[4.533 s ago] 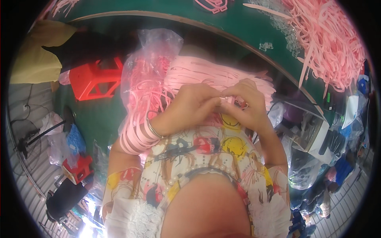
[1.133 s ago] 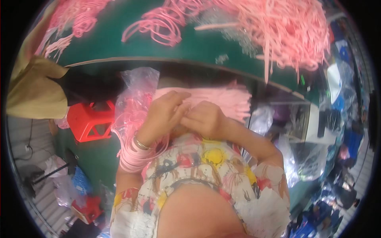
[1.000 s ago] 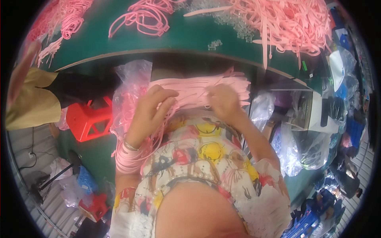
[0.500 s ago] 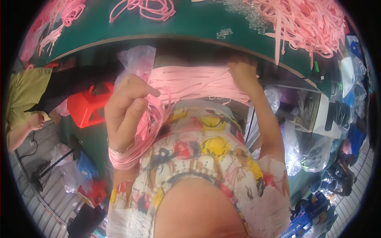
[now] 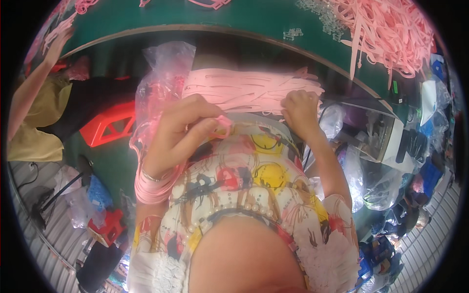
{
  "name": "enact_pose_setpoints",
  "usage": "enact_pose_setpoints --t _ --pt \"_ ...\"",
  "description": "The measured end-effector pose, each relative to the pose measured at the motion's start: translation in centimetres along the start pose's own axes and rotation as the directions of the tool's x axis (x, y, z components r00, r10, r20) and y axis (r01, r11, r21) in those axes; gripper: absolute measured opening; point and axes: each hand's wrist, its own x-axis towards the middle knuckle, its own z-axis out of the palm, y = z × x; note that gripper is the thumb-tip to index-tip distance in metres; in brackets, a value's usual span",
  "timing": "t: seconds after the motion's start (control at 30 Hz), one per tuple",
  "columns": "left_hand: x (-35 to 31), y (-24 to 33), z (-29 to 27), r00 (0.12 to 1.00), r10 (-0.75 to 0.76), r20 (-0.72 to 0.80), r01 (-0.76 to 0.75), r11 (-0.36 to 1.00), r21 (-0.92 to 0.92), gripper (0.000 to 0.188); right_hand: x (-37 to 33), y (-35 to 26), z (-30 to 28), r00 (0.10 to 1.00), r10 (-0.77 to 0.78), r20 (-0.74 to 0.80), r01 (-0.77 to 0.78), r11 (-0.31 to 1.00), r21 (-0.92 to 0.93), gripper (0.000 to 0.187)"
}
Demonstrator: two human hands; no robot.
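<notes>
My left hand (image 5: 183, 132) is closed in a pinch on the end of a pink strap (image 5: 225, 122), which curls out past thumb and forefinger. Loops of thin pink strap (image 5: 155, 189) hang round my left wrist and forearm. Across my lap lies a wide, flat bundle of pink straps (image 5: 239, 89). At its right end is my right hand (image 5: 301, 111), fingers curled in against the near edge; whatever they hold, if anything, is hidden.
A green table (image 5: 166, 15) carries a heap of pink straps (image 5: 391, 34) and small clear plastic pieces (image 5: 293, 33). Another person's arm (image 5: 36, 78) reaches to it at left. A red stool (image 5: 107, 124) and clear plastic bags (image 5: 168, 61) stand around me.
My left hand has moved right, and a strap end now shows in its pinch. My right hand has come nearer to me from the bundle's far edge. The other person's arm has risen to the table.
</notes>
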Motion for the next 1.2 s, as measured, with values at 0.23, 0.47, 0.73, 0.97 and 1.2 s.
enact_pose_setpoints --t 0.23,0.47,0.73,0.97,1.2 --pt "1.8 -2.2 2.0 0.965 -0.023 0.262 0.021 1.000 0.008 0.016 0.2 -0.3 0.2 0.998 -0.023 -0.050 0.021 0.999 -0.041 0.010" --pt "4.6 -4.5 4.6 0.930 0.083 0.358 -0.166 0.964 0.206 0.015 0.7 0.3 -0.3 1.000 0.000 0.013 0.000 0.999 0.032 0.011" --pt "6.5 -6.0 7.4 0.872 -0.011 0.489 -0.206 0.899 0.387 0.016 2.2 -3.0 -8.2 0.981 0.082 0.175 -0.145 0.910 0.389 0.011" --pt "5.9 -4.9 4.0 0.915 0.124 0.385 -0.203 0.964 0.172 0.016 1.3 0.1 -12.9 0.944 -0.024 0.329 -0.286 0.436 0.853 0.017" --pt "3.8 -3.7 1.9 0.987 -0.069 0.148 0.093 0.983 -0.162 0.016 2.9 -2.1 -11.1 0.957 -0.037 0.286 -0.287 -0.026 0.958 0.021"
